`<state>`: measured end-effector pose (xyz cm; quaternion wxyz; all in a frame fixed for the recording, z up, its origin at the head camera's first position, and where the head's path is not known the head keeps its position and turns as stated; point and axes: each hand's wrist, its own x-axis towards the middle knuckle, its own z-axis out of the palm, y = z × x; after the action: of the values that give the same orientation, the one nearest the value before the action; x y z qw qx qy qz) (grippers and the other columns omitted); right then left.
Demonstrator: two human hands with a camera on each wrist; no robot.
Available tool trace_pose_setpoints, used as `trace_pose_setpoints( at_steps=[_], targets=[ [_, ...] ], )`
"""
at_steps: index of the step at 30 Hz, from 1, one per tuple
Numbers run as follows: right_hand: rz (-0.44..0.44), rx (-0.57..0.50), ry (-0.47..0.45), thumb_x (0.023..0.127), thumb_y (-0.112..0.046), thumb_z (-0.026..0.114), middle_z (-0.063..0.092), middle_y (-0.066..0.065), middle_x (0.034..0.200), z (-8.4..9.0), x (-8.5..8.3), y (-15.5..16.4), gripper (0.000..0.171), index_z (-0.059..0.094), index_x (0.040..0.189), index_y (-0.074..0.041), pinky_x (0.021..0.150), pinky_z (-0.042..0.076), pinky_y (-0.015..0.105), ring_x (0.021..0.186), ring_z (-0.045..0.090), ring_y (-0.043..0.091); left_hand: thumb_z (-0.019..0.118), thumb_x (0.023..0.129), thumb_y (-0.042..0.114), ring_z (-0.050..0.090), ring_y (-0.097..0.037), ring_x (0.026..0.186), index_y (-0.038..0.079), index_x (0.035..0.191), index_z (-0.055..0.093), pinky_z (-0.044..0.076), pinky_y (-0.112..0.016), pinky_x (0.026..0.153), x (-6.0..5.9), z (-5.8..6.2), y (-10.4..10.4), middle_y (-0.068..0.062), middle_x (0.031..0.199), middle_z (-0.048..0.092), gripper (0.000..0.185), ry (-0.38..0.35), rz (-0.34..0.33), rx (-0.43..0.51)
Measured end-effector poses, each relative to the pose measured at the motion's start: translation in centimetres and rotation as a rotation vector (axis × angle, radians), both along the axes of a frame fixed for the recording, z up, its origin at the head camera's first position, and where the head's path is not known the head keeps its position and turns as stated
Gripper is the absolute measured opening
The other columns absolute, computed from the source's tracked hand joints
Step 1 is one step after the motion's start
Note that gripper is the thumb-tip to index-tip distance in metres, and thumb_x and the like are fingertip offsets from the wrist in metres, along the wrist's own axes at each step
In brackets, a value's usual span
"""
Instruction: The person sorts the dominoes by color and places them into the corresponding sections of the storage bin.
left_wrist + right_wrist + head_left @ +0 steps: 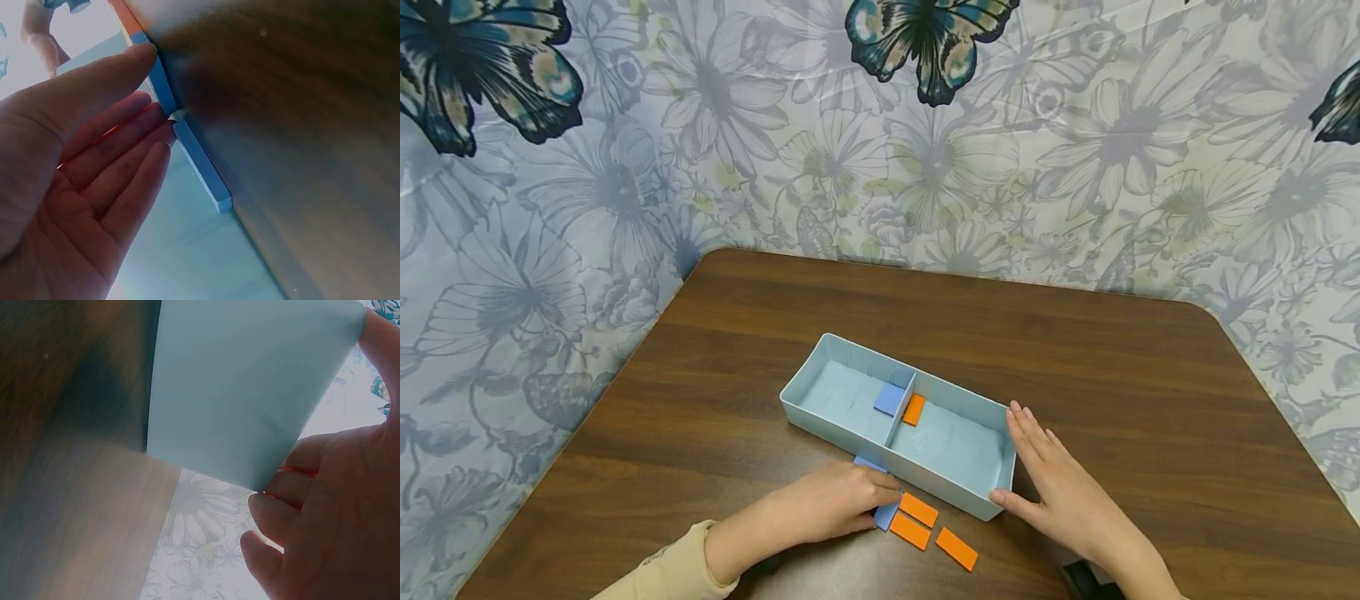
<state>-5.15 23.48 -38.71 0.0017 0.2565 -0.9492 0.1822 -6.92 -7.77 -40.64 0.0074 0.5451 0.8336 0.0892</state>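
Looking down from the head view, I note the brown wooden desk first, backed by a floral curtain with butterflies. On it sits a pale blue tray, split by a divider into two compartments. The left one holds a blue tile, the right one an orange tile; both lie hard against the divider.

My right hand lies flat against the tray's right end wall, fingers straight and thumb at the near corner, gripping nothing; I judge it steadies the tray against sliding.

My left hand rests on the desk just before the near wall, fingers loosely extended over blue tiles lying there. The left wrist view shows the fingertips touching the tiles' edges, not closed round them.

Three orange tiles lie loose just right of that hand.
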Motion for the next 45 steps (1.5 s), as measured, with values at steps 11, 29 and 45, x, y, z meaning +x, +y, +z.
trace_pose_setpoints(
  at_steps=[11,29,45],
  targets=[
    [0.005,0.000,0.008,0.088,-0.051,0.058,0.007,0.008,0.155,-0.2,-0.1,0.1,0.090,0.012,0.150,-0.004,0.108,-0.003,0.025,0.139,0.011,0.026,0.075,0.080,0.012,0.056,-0.004,0.103,0.008,0.113,0.067,0.044,-0.017,0.084,-0.4,0.0,-0.2,0.005,0.114,0.062,0.033,-0.116,0.008,0.041],
    [0.000,0.000,-0.003,0.088,-0.052,0.057,0.005,0.006,0.155,-0.1,-0.1,0.1,0.090,0.011,0.150,-0.006,0.109,-0.001,0.027,0.139,0.010,0.026,0.072,0.083,0.015,0.052,-0.008,0.113,0.002,0.120,0.063,0.037,-0.017,0.093,-0.8,0.4,-0.6,-0.002,0.121,0.060,0.040,-0.331,0.012,0.188],
    [0.007,-0.007,0.012,0.088,-0.050,0.058,0.008,0.008,0.155,-0.1,0.0,0.0,0.089,0.013,0.150,-0.004,0.107,-0.003,0.022,0.139,0.012,0.027,0.073,0.083,0.012,0.052,-0.008,0.113,0.000,0.121,0.062,0.039,-0.016,0.090,-1.3,0.9,-1.0,-0.004,0.121,0.060,0.042,-0.428,-0.027,0.351]
  ],
)
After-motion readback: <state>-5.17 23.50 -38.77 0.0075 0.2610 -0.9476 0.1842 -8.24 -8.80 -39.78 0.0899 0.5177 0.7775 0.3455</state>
